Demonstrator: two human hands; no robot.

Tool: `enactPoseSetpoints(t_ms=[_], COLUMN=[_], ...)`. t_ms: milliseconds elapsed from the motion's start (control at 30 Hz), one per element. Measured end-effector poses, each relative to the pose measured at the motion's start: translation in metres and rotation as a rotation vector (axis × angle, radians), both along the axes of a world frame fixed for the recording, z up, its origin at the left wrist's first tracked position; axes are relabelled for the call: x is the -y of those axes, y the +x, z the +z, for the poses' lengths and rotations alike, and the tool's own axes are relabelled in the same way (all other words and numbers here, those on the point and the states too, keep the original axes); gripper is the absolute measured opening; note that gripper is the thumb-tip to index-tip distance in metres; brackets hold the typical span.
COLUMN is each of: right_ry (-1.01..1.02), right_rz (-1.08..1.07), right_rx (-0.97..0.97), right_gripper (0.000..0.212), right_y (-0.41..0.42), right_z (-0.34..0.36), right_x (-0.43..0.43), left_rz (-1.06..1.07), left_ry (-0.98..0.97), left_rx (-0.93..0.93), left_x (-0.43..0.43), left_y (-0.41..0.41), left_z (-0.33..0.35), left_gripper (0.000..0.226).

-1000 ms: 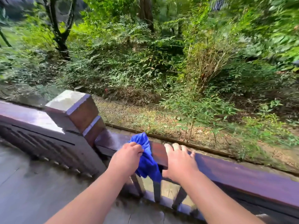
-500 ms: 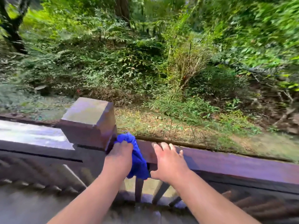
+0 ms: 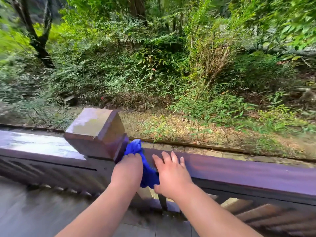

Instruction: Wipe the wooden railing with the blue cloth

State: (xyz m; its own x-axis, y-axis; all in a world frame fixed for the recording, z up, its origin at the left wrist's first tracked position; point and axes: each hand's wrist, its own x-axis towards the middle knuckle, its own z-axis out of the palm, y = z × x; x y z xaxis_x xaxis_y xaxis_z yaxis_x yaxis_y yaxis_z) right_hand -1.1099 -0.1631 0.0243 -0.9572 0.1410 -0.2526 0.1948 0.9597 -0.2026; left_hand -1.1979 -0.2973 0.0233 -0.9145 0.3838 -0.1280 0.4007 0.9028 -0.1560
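A dark brown wooden railing (image 3: 239, 170) runs across the lower half of the view. A square post with a flat cap (image 3: 95, 130) stands in it, left of centre. The blue cloth (image 3: 147, 170) is bunched on the rail right against the post's right side, and part of it hangs down the near face. My left hand (image 3: 128, 170) is closed on the cloth and pressed against the post. My right hand (image 3: 171, 175) lies flat on the rail just right of the cloth, fingers spread, its thumb side touching the hanging fabric.
Left of the post the rail top (image 3: 34, 144) looks wet and shiny. Slanted balusters (image 3: 248, 214) sit under the rail. Beyond it lie a strip of bare ground (image 3: 179, 127) and dense green shrubs and trees. Plank decking (image 3: 34, 212) is underfoot.
My left hand has slid the cloth left along the rail until it sits against the post. My right hand followed left on the rail. The view has shifted, bringing the post closer to centre.
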Motion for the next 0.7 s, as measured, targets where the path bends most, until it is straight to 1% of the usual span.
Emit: enactPoseSetpoints(t_ms=[100,167,200,267,333,367,400,467,567,633,700], right_ry=[-0.010,-0.042,-0.050,-0.054,-0.095,-0.137,-0.189,-0.323,-0.587,-0.781,-0.914], right_rz=[0.044,0.055,0.067,0.117,0.169,0.185,0.192,0.191,0.098,0.006,-0.110], right_rx=[-0.036,-0.044,-0.061,-0.158,-0.266,-0.293,-0.301,-0.279,-0.211,-0.167,-0.112], right_gripper=[0.107,0.104,0.100,0.082,0.064,0.059,0.057,0.058,0.057,0.046,0.025], right_y=[-0.003,-0.006,-0.008,-0.010,-0.008,-0.007,-0.004,-0.001,-0.003,-0.009,-0.017], right_z=[0.002,0.004,0.005,0.007,0.008,0.009,0.009,0.008,0.008,0.010,0.010], right_x=[-0.007,-0.007,-0.006,0.002,0.016,0.026,0.035,0.057,0.090,0.116,0.143], left_rz=[-0.040,-0.047,-0.056,-0.092,-0.059,-0.023,0.003,0.023,0.055,0.097,0.141], left_ry=[0.005,0.089,0.163,0.350,0.539,0.618,0.671,0.714,0.746,0.782,0.815], left_rx=[-0.029,-0.042,-0.061,-0.098,-0.112,-0.117,-0.116,-0.113,-0.079,-0.061,-0.044], left_x=[0.006,0.011,0.013,0.017,0.028,0.036,0.044,0.066,0.099,0.124,0.152], left_y=[0.004,0.011,0.015,0.027,0.039,0.043,0.046,0.049,0.049,0.045,0.040], left_z=[0.010,0.018,0.023,0.034,0.044,0.050,0.055,0.062,0.067,0.066,0.062], left_gripper=[0.026,0.028,0.028,0.024,0.019,0.019,0.020,0.021,0.022,0.024,0.026])
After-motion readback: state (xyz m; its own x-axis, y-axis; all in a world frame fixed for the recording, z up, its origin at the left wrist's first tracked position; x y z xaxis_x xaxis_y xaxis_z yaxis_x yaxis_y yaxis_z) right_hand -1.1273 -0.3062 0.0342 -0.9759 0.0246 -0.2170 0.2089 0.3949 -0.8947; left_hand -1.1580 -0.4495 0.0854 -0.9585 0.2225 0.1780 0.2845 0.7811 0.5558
